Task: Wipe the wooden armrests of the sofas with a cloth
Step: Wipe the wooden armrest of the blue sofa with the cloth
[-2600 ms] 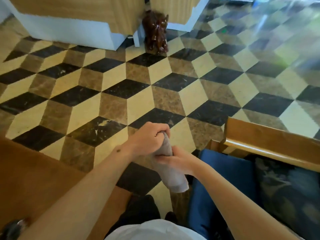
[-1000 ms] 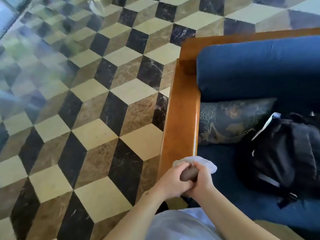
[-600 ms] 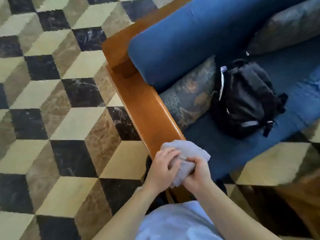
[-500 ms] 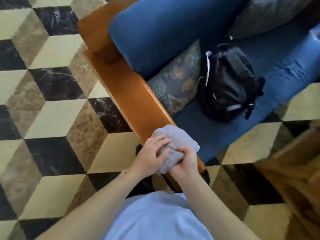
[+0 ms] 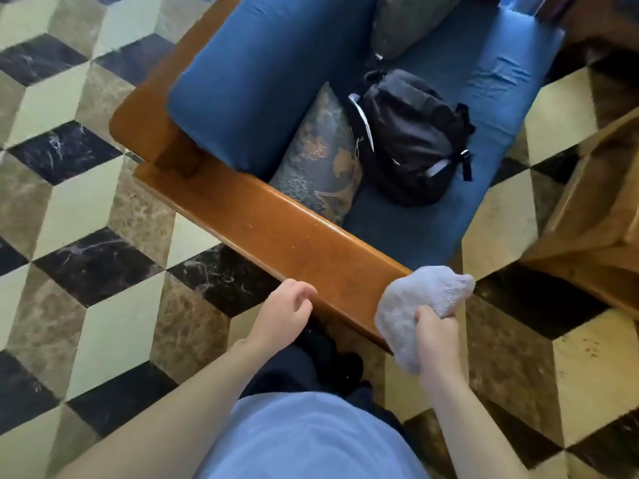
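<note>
A glossy brown wooden armrest [image 5: 273, 233] of a blue sofa [image 5: 262, 77] runs diagonally from upper left to lower right in front of me. My right hand [image 5: 436, 328] grips a bunched grey cloth [image 5: 418, 302], which rests on the armrest's front end. My left hand [image 5: 285, 314] hovers beside the armrest's near edge with fingers loosely curled and nothing in it.
A black backpack [image 5: 411, 133] and a patterned cushion [image 5: 321, 167] lie on the sofa seat. Another cushion [image 5: 408, 22] sits farther back. Wooden furniture [image 5: 594, 216] stands at the right. The floor is cube-patterned tile [image 5: 86, 216].
My left hand has let go of the cloth and moved left. My right hand alone holds the cloth at the armrest's front end. The view has swung to look down over the armrest.
</note>
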`<state>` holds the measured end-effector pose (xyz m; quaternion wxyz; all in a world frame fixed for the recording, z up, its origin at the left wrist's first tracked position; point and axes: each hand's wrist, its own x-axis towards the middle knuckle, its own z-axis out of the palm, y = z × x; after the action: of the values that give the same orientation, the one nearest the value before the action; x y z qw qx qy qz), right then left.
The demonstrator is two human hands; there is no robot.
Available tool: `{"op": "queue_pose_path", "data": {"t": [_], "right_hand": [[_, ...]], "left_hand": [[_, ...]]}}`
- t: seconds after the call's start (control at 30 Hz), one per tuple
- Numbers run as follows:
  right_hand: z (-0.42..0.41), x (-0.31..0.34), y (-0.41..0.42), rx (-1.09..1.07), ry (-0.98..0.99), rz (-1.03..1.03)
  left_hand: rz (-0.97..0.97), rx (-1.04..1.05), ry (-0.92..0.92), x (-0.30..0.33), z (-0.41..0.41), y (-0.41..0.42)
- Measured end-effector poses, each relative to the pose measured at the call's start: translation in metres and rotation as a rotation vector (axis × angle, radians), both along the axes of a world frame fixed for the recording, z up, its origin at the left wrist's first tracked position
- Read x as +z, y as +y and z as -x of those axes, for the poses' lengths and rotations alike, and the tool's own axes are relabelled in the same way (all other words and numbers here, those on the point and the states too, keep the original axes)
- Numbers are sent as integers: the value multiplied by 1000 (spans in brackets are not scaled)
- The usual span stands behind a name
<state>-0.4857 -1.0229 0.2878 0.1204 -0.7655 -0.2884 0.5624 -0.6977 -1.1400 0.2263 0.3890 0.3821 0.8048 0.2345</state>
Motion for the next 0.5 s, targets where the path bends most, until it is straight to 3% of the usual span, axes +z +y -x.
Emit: {"op": "queue_pose_path", "data": {"t": [0.13,0.3,0.4,0.5], "right_hand": [[-5,-37,-22,-89,-162,-194],[48,-118,-40,-208,-211,-111],[86,-154,-48,-294,-252,-177],[91,-178,-53,-191,-436,-325]], "left_hand": [[35,-35,44,-15,21,-6],[57,-218,56,-40,71,9],[74,-334,58,-54,97,28],[70,-550,127,-71,122,52]]}}
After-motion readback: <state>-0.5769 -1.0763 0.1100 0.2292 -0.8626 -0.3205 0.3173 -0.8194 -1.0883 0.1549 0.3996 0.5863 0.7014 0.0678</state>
